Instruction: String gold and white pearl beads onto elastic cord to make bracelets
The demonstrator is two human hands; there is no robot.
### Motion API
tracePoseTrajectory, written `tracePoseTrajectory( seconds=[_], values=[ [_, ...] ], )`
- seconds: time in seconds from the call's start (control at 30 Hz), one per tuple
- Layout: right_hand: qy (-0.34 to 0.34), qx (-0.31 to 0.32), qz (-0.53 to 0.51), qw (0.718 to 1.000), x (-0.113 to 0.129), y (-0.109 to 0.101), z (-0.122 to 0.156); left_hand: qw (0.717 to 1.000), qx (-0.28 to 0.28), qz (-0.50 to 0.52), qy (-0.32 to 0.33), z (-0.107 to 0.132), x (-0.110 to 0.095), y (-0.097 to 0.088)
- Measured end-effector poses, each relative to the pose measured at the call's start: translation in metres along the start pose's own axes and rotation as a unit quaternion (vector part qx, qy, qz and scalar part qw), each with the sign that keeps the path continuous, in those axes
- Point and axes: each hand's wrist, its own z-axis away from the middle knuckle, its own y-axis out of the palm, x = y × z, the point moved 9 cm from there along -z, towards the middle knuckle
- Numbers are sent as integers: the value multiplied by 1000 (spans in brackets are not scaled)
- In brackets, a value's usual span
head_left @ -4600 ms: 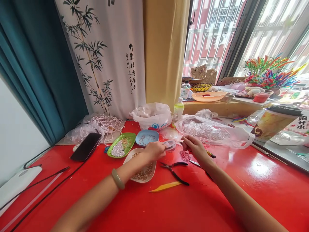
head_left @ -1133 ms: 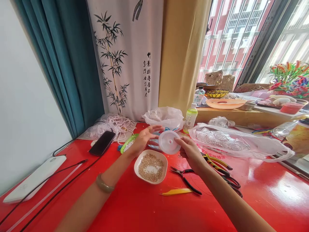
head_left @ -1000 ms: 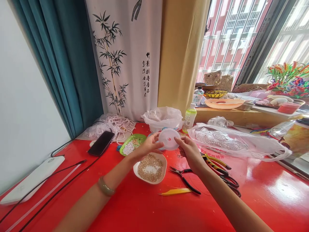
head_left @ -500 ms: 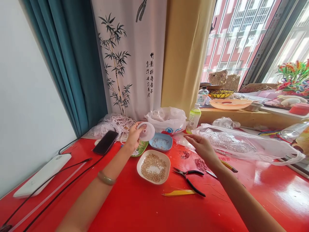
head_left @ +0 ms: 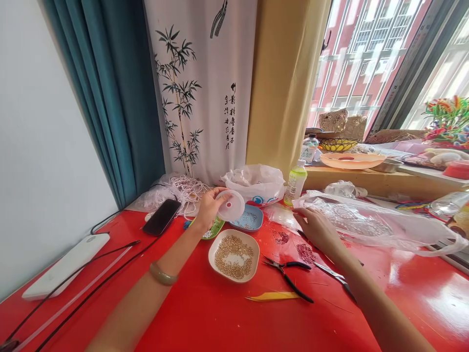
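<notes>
My left hand (head_left: 207, 213) is closed on the edge of a round, whitish translucent spool (head_left: 237, 207) with a small hole at its centre, above the blue dish (head_left: 252, 220). Beyond the beads, my right hand (head_left: 315, 228) is held with thumb and fingers pinched together, close to a clear plastic bag (head_left: 346, 218). Whatever lies in its fingertips is too fine to make out. Between the arms sits a white dish (head_left: 212, 254) of gold beads (head_left: 234, 276). A green dish (head_left: 216, 229) is partly covered by the left hand.
Black-handled pliers (head_left: 289, 278), yellow tweezers (head_left: 274, 296) and scissors (head_left: 333, 275) lie in front on the red table. Small red bead piles (head_left: 306, 253) rest near my right wrist. A phone (head_left: 161, 217), a green-labelled bottle (head_left: 295, 183) and a white bag (head_left: 254, 183) stand around the back.
My left hand has carried the spool a little to the right and turned its face. My right hand has shifted slightly right and down, uncovering more of the scissors.
</notes>
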Motion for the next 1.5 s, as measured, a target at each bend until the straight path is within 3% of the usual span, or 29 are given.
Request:
tracePoseTrajectory(
  seconds=[0.1, 0.2, 0.3, 0.43, 0.53, 0.73, 0.9, 1.1, 1.33, 1.43, 1.5],
  values=[
    [-55, -24, -10, 998, 32, -8, 8, 999, 21, -41, 10, 6, -5, 9],
    [-148, 9, -136, 979, 79, -15, 22, 996, 49, -78, 18, 15, -11, 20],
    [-116, 57, -272, 953, 97, -13, 29, 990, 72, -115, 31, 22, -16, 31],
    [-47, 60, -365, 928, 96, -4, 32, 985, 89, -143, 47, 29, -20, 41],
    [-49, 23, -310, 949, 95, -7, 34, 984, 80, -153, 50, 31, -21, 42],
    [-132, -58, -137, 980, 108, -26, 42, 973, 77, -207, 68, 36, -23, 44],
    [-168, -85, -39, 981, 114, -26, 46, 953, 82, -273, 101, 42, -30, 48],
    [-185, -100, -22, 977, 121, -27, 51, 925, 81, -329, 173, 53, -46, 56],
    [-181, -47, -12, 982, 131, -27, 51, 915, 72, -350, 188, 61, -32, 64],
    [-130, 19, -25, 991, 115, -44, 40, 917, 44, -367, 147, 51, -15, 59],
    [-100, 58, -86, 990, 95, -65, 37, 903, 39, -409, 123, 43, -2, 60]
  ],
)
